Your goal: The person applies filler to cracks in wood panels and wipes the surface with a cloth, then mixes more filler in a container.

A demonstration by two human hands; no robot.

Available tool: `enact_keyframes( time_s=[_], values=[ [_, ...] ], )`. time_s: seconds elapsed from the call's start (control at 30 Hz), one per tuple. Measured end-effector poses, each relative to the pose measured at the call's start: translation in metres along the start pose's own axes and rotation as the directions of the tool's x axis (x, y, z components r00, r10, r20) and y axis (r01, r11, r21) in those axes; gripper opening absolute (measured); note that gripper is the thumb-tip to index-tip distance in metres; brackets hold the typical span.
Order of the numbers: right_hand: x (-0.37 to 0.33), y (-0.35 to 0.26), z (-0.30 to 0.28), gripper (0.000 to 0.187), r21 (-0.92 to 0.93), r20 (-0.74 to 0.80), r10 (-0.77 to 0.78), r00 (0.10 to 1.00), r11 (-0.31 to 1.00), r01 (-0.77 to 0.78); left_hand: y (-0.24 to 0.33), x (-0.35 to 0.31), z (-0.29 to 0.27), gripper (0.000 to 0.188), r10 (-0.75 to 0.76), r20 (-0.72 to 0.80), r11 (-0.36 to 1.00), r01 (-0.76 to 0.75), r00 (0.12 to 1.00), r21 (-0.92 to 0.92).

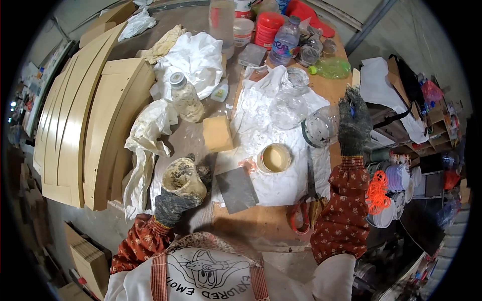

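My left hand [173, 204], in a dark grey knit glove, is wrapped round an open, pale cup [184, 176] crusted with putty-like residue. At the table's right side, my right hand [355, 123] wears the same kind of glove. Its fingers look closed over something small and bluish, mostly hidden, and a pale flat strip [356, 78] shows just beyond the fingertips. Beside that hand lies a clear plastic tub [321, 127]. Between my hands stand a small jar of beige paste [275, 158], a yellow sponge block [217, 134] and a grey sheet of sandpaper [237, 189].
Curved wooden panels [108, 135] lie along the left. A bottle with pale contents [187, 98] and crumpled white cloth [193, 62] are nearby. Several bottles and tubs, including a red tub [268, 29] and a green bottle [330, 68], crowd the far end. Red-handled scissors [299, 219] lie near me.
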State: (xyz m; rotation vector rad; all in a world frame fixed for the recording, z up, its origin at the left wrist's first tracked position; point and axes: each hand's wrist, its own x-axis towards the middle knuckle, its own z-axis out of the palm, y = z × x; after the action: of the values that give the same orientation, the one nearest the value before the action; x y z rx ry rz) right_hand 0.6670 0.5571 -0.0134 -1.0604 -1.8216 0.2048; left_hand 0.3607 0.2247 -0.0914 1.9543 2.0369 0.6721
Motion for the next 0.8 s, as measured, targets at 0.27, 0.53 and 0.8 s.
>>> enact_keyframes(
  time_s=[0.27, 0.53, 0.8],
  values=[
    [0.001, -0.023, -0.036, 0.028, -0.134, 0.007, -0.087, 0.996, 0.987, 0.087, 0.048, 0.058, -0.028, 0.062, -0.040, 0.010, 0.873, 0.039, 0.999, -0.486],
    [-0.072, -0.082, -0.084, 0.021, 0.414, 0.409, 0.167, 0.897, 0.842, -0.346, 0.048, 0.087, -0.013, 0.076, 0.141, 0.039, 0.808, -0.093, 0.989, -0.582],
    [-0.084, -0.097, -0.044, 0.024, -0.279, 0.728, 0.151, 0.669, 0.956, 0.088, 0.091, 0.146, -0.006, 0.059, 0.678, -0.048, 0.672, -0.645, 0.734, -0.365]
  ],
)
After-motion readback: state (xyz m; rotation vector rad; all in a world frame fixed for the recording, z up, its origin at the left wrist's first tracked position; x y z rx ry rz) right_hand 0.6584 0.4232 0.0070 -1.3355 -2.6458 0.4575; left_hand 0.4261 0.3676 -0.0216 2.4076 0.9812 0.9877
